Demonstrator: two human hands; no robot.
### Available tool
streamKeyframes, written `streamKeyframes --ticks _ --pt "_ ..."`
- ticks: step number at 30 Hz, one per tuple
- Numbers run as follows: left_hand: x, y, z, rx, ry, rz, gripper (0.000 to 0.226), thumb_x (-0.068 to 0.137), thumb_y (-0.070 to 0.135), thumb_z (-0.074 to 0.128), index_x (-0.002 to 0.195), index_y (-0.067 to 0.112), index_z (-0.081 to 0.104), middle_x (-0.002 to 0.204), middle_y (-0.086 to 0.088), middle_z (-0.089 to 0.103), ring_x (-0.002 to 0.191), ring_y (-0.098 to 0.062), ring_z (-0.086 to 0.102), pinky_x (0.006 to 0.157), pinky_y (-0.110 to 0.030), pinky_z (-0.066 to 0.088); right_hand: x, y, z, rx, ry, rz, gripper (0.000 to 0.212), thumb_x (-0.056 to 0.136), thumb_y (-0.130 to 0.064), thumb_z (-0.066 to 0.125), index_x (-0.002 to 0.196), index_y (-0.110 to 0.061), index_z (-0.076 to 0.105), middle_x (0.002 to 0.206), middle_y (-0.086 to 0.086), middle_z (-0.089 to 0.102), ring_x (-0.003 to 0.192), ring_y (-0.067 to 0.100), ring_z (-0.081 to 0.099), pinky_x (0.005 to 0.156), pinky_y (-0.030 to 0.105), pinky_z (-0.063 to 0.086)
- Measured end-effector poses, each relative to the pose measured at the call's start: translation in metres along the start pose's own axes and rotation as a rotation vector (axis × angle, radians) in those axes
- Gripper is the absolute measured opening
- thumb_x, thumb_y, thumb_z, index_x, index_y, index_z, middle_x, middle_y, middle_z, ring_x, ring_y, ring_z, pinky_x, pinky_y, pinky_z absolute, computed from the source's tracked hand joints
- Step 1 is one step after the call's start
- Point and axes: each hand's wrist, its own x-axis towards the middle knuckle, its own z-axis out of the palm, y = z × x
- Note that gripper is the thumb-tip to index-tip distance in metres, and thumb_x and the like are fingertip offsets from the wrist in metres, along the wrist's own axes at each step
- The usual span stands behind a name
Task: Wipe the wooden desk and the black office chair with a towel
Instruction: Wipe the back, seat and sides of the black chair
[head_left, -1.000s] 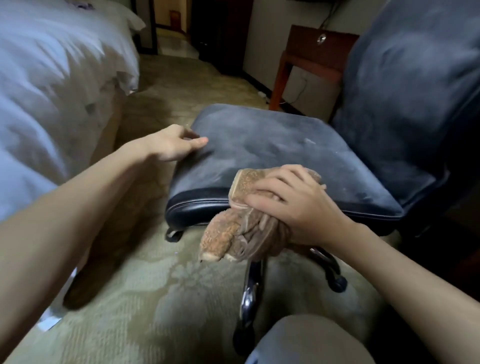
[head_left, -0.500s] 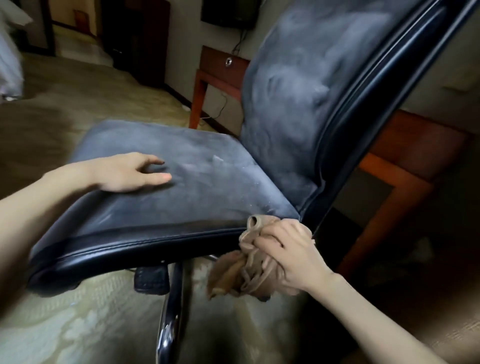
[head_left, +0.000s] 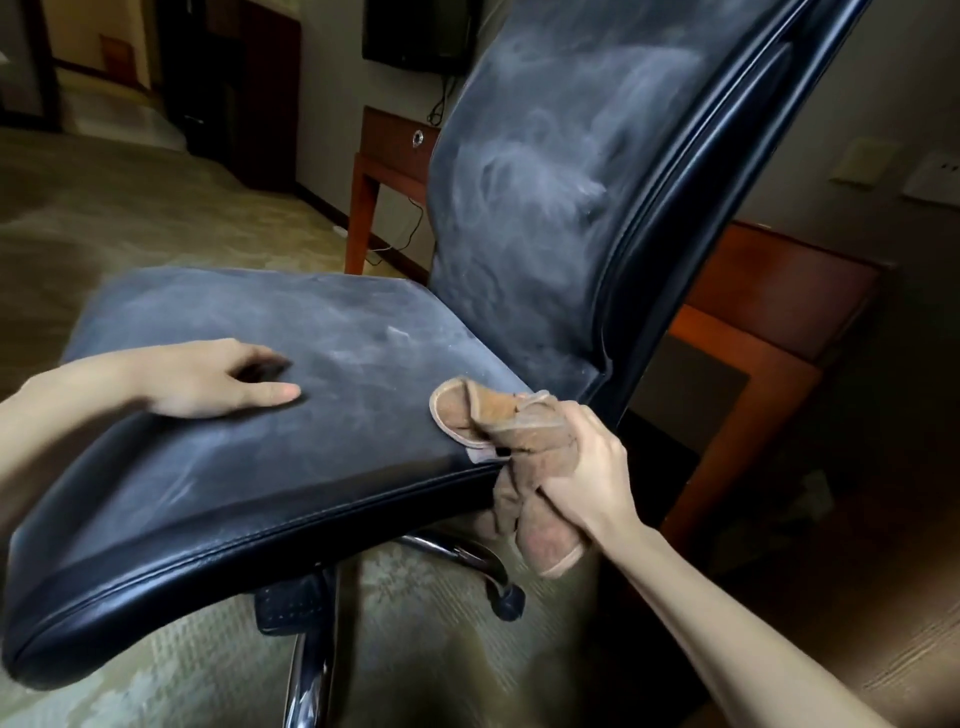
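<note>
**Head view.** Black leather office chair (head_left: 322, 431) with padded seat and tall, tilted backrest, both smeared with pale grey dust.

- **Left hand** (head_left: 208, 382): lies palm down on the seat top, toward the front half. Fingers straight and loosely spread, holding nothing.
- **Right hand** (head_left: 592, 478): sits at the near rear corner of the seat, just in front of the foot of the backrest. Fingers curled tight round a bunched brown terry towel (head_left: 524, 431).
- **Towel:** upper fold rests on the seat top at that corner. Lower end hangs past the near edge of the seat, clear of the floor.
- **Under the seat:** curved chrome base (head_left: 311, 660) and one black caster (head_left: 508, 600) on patterned green-beige carpet (head_left: 119, 218).
- **Behind the backrest:** reddish-brown wooden desk (head_left: 769, 312), top and one leg showing to the right of the chair.
- **Left of the backrest:** matching wooden panel with round metal fitting (head_left: 389, 150) over a leg. Not clear whether this belongs to the same desk.
- **Above, on the wall:** dark flat screen (head_left: 415, 31), cable trailing down below it.
</note>
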Motion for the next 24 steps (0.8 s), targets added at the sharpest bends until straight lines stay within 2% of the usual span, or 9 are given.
streamKeyframes --ticks 2,5,8,11,15,18,20,22,24 --pt "-0.001 -0.002 0.0 0.052 -0.004 -0.027 0.073 0.093 0.061 0.056 0.155 0.022 0.046 0.154 0.004 0.051 0.142 -0.018 0.048 0.12 -0.031 0.031 -0.009 -0.012 -0.001 0.056 -0.058 -0.025 0.04 0.076 -0.042 0.063 0.115 -0.038 0.067 0.107 -0.018 0.067 0.1 0.007 0.065 0.085 0.029 0.05" --pt "-0.003 -0.001 -0.002 0.114 0.046 -0.042 0.068 0.092 0.067 0.054 0.15 0.032 0.052 0.152 0.007 0.055 0.142 -0.021 0.049 0.119 -0.032 0.032 -0.007 -0.018 -0.014 0.121 -0.113 -0.119 0.042 0.076 -0.03 0.07 0.118 -0.037 0.071 0.114 -0.018 0.071 0.108 0.002 0.068 0.092 0.031 0.055" --pt "-0.005 -0.005 -0.001 0.124 0.063 -0.037 0.068 0.091 0.071 0.051 0.148 0.036 0.054 0.152 0.01 0.054 0.144 -0.022 0.047 0.121 -0.034 0.029 0.012 -0.011 -0.027 -0.029 0.026 -0.195 0.043 0.075 -0.026 0.07 0.118 -0.031 0.069 0.115 -0.01 0.071 0.106 0.016 0.067 0.093 0.036 0.054" --pt "-0.005 -0.008 0.002 0.125 0.071 -0.021 0.068 0.092 0.073 0.046 0.148 0.035 0.054 0.153 0.012 0.053 0.144 -0.021 0.046 0.121 -0.033 0.028 0.029 -0.008 -0.03 -0.147 0.044 -0.053 0.045 0.08 -0.034 0.062 0.125 -0.029 0.066 0.12 -0.003 0.071 0.109 0.027 0.064 0.094 0.041 0.051" --pt "-0.005 -0.013 0.006 0.093 0.11 -0.001 0.063 0.094 0.071 0.046 0.142 0.035 0.061 0.151 0.014 0.055 0.144 -0.019 0.047 0.118 -0.03 0.028 0.026 -0.03 0.003 -0.311 0.008 0.091 0.046 0.075 -0.051 0.037 0.1 -0.029 0.069 0.094 0.001 0.071 0.093 0.038 0.065 0.076 0.045 0.053" --pt "-0.004 -0.012 0.01 0.095 0.125 -0.017 0.057 0.097 0.07 0.044 0.137 0.035 0.065 0.148 0.01 0.059 0.142 -0.022 0.048 0.116 -0.031 0.031 0.028 -0.036 0.014 -0.27 -0.018 0.222 0.036 0.069 -0.047 0.038 0.09 -0.027 0.06 0.088 -0.001 0.065 0.092 0.036 0.063 0.076 0.044 0.05" --pt "-0.002 -0.012 0.009 0.114 0.131 -0.025 0.052 0.099 0.066 0.044 0.136 0.036 0.065 0.148 0.007 0.06 0.142 -0.023 0.048 0.117 -0.033 0.032 0.027 -0.046 0.018 -0.279 -0.087 0.194 0.033 0.07 -0.047 0.043 0.091 -0.028 0.061 0.086 -0.005 0.062 0.093 0.034 0.062 0.077 0.044 0.049" --pt "0.0 -0.013 0.008 0.133 0.132 -0.026 0.048 0.101 0.062 0.047 0.137 0.036 0.064 0.149 0.006 0.059 0.142 -0.024 0.048 0.12 -0.035 0.033 0.018 -0.066 0.027 -0.331 -0.14 0.092 0.028 0.07 -0.044 0.05 0.09 -0.027 0.06 0.086 -0.003 0.063 0.091 0.033 0.063 0.074 0.042 0.046" --pt "0.002 -0.015 0.008 0.159 0.131 -0.028 0.047 0.101 0.06 0.048 0.14 0.037 0.063 0.151 0.005 0.057 0.144 -0.024 0.046 0.121 -0.038 0.033 0.005 -0.092 0.039 -0.318 -0.15 0.003 0.022 0.069 -0.041 0.055 0.085 -0.027 0.052 0.087 -0.003 0.061 0.091 0.032 0.06 0.074 0.041 0.041"
